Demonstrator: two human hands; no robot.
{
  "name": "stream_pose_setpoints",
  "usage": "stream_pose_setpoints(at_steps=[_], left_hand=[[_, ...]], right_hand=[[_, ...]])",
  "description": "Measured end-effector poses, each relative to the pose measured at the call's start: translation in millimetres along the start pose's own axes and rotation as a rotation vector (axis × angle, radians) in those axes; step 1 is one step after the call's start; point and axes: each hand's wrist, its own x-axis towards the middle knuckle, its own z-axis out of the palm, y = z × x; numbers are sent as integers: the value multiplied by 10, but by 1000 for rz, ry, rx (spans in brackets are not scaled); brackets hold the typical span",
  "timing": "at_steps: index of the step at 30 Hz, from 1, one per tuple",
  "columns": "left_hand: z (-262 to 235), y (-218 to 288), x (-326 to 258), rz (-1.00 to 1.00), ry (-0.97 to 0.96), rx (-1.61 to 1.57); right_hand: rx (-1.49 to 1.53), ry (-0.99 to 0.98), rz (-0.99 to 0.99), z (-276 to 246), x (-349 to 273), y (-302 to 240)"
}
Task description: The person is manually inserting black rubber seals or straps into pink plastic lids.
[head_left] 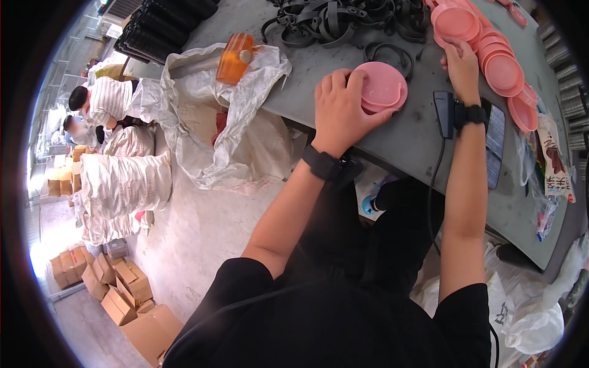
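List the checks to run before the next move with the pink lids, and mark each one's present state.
1. Left hand on the pink lid: ok, its fingers rest on top.
2. Lid flat on the grey table: ok.
3. Right hand at the row of pink lids: ok, touching.
4. Lid gripped by right fingers: cannot tell.
5. Black straps apart from both hands: ok.
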Motion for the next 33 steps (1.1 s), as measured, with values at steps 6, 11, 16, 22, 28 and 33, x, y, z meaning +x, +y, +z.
stream_pose_setpoints(at_steps=[6, 11, 16, 22, 28, 33], left_hand=[[-64, -86, 101, 137, 68, -35], [4, 27, 103, 158, 12, 20], [60, 229, 30, 26, -26, 50], [142, 248, 32, 35, 39, 46], [82, 146, -4, 25, -58, -62], [128, 64, 3, 43, -12, -101]], right_hand=[[-417, 85, -110, 211, -8, -195], [-611, 11, -128, 51, 36, -46], [-443, 133, -125, 100, -149, -36], [-143, -206, 35, 229, -211, -165], [92, -509, 58, 278, -252, -331], [-65, -474, -107, 466, -260, -304]])
